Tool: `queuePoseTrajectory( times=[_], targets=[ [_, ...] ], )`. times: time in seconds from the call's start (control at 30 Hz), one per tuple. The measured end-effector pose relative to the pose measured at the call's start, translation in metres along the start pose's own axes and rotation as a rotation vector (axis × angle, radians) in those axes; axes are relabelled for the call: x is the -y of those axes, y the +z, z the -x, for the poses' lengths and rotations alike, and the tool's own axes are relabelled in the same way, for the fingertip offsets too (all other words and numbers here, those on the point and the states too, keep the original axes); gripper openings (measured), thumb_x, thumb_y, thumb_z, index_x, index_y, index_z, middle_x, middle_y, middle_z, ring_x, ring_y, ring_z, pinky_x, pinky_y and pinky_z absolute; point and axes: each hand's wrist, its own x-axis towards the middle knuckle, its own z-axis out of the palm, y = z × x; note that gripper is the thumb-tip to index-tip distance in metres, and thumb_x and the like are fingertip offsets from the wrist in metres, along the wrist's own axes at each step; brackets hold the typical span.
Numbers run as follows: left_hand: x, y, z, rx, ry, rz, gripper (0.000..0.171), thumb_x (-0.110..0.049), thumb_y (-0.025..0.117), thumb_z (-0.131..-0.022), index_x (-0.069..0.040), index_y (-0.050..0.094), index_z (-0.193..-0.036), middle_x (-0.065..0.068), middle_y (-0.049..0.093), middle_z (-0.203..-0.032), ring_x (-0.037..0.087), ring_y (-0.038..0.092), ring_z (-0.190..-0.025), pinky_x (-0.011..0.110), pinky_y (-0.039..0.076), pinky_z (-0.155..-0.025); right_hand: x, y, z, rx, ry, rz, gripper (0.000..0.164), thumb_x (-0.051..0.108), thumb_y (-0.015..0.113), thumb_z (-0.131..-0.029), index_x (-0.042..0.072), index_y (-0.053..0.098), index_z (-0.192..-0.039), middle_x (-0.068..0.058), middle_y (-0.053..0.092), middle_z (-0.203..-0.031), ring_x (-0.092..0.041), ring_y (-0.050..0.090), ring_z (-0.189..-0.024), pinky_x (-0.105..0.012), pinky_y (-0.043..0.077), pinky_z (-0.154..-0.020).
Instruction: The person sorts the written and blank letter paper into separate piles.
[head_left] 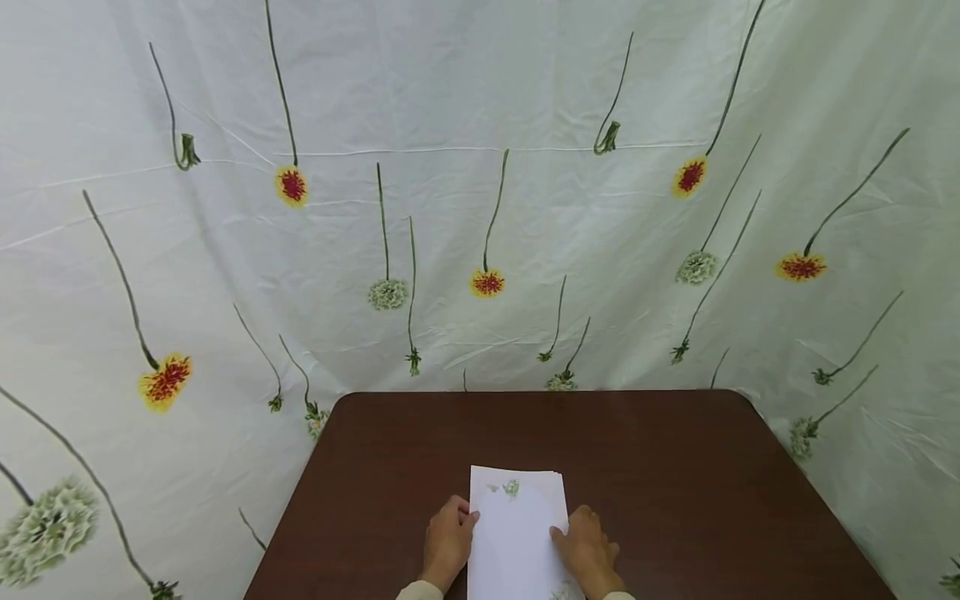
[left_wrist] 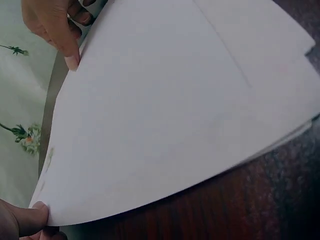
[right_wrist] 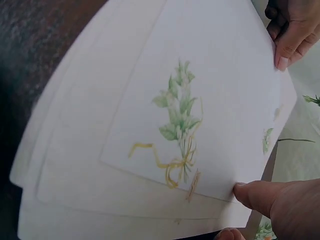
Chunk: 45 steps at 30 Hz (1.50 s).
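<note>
White paper sheets [head_left: 517, 533] with pale floral prints lie in a loose stack over the brown table, in front of the person. My left hand [head_left: 448, 542] pinches their left edge, thumb on top and fingers curled beneath. On the opposite edge my right hand [head_left: 588, 550] holds the sheets the same way. Seen from the right wrist, the sheets are fanned unevenly, and the top one carries a green leafy sprig with a yellow ribbon [right_wrist: 180, 120]. In the left wrist view the paper [left_wrist: 150, 115] bows, its lower edge curving above the wood.
The dark brown table [head_left: 390, 450] has rounded far corners and extends on both sides of the hands. Behind and around it hangs a pale cloth [head_left: 450, 100] printed with upside-down flowers on long stems.
</note>
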Motion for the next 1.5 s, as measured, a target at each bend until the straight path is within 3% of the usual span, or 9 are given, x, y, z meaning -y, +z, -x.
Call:
queuePoseTrajectory(
  times=[0.17, 0.3, 0.47, 0.63, 0.9, 1.13, 1.3, 1.5],
  targets=[
    [0.002, -0.001, 0.003, -0.062, 0.065, -0.067, 0.021, -0.014, 0.076, -0.086, -0.014, 0.055, -0.085, -0.006, 0.057, -0.074, 0.016, 0.057, -0.068, 0.043, 0.043, -0.070, 0.004, 0.002, 0.002, -0.008, -0.005, 0.014, 0.045, 0.024, 0.077, -0.086, -0.009, 0.053, -0.105, -0.020, 0.055, -0.096, -0.047, 0.062, -0.081, -0.062, 0.038, -0.073],
    [0.005, -0.002, 0.005, -0.041, 0.083, -0.075, 0.019, -0.014, 0.073, -0.090, -0.015, 0.054, -0.086, -0.005, 0.058, -0.074, 0.017, 0.057, -0.067, 0.043, 0.043, -0.066, 0.007, 0.003, 0.004, -0.009, -0.007, 0.008, 0.045, 0.024, 0.077, -0.085, -0.009, 0.052, -0.104, -0.020, 0.055, -0.096, -0.047, 0.062, -0.081, -0.062, 0.038, -0.073],
    [0.009, -0.004, 0.004, 0.018, 0.083, 0.025, 0.006, -0.012, 0.066, -0.094, -0.010, 0.060, -0.093, -0.005, 0.061, -0.073, 0.017, 0.056, -0.066, 0.040, 0.044, -0.062, 0.007, 0.006, 0.004, -0.016, -0.014, 0.003, 0.045, 0.024, 0.077, -0.085, -0.007, 0.052, -0.104, -0.019, 0.054, -0.096, -0.047, 0.062, -0.080, -0.062, 0.038, -0.073],
    [0.012, -0.007, 0.003, 0.073, 0.066, 0.162, 0.005, -0.008, 0.063, -0.096, -0.005, 0.062, -0.093, -0.003, 0.062, -0.072, 0.012, 0.052, -0.064, 0.034, 0.043, -0.060, 0.004, 0.007, 0.002, -0.006, -0.029, -0.032, 0.041, 0.029, 0.072, -0.089, -0.004, 0.052, -0.102, -0.018, 0.053, -0.096, -0.045, 0.061, -0.080, -0.061, 0.036, -0.073],
    [0.015, -0.014, 0.001, 0.129, -0.024, 0.270, 0.005, -0.009, 0.060, -0.098, -0.004, 0.061, -0.097, 0.000, 0.063, -0.074, 0.015, 0.052, -0.065, 0.033, 0.042, -0.059, 0.002, 0.003, 0.002, 0.016, -0.098, -0.092, 0.028, 0.031, 0.064, -0.096, 0.012, 0.052, -0.079, -0.003, 0.051, -0.077, -0.023, 0.052, -0.068, -0.051, 0.031, -0.069],
    [0.023, -0.025, 0.000, 0.105, -0.014, 0.244, 0.013, -0.014, 0.062, -0.098, -0.001, 0.061, -0.096, 0.005, 0.069, -0.081, 0.016, 0.057, -0.071, 0.034, 0.046, -0.063, 0.010, 0.002, 0.002, 0.019, -0.165, -0.073, 0.026, 0.025, 0.065, -0.097, 0.015, 0.053, -0.076, 0.002, 0.051, -0.070, -0.018, 0.052, -0.067, -0.053, 0.031, -0.072],
    [0.030, -0.036, -0.001, 0.080, 0.004, 0.211, 0.015, -0.016, 0.063, -0.098, -0.003, 0.059, -0.091, -0.001, 0.058, -0.069, 0.013, 0.049, -0.062, 0.032, 0.041, -0.057, 0.020, 0.004, 0.001, 0.053, -0.219, -0.068, 0.028, 0.026, 0.063, -0.099, 0.015, 0.052, -0.076, 0.004, 0.050, -0.068, -0.016, 0.050, -0.066, -0.051, 0.031, -0.070],
    [0.040, -0.049, -0.006, 0.054, 0.018, 0.133, 0.014, -0.017, 0.065, -0.096, -0.006, 0.060, -0.088, -0.003, 0.055, -0.070, 0.013, 0.049, -0.061, 0.032, 0.042, -0.057, 0.032, 0.007, 0.003, 0.088, -0.257, -0.106, 0.031, 0.027, 0.062, -0.099, 0.015, 0.050, -0.073, 0.004, 0.047, -0.064, -0.015, 0.047, -0.061, -0.048, 0.031, -0.069]
  ],
)
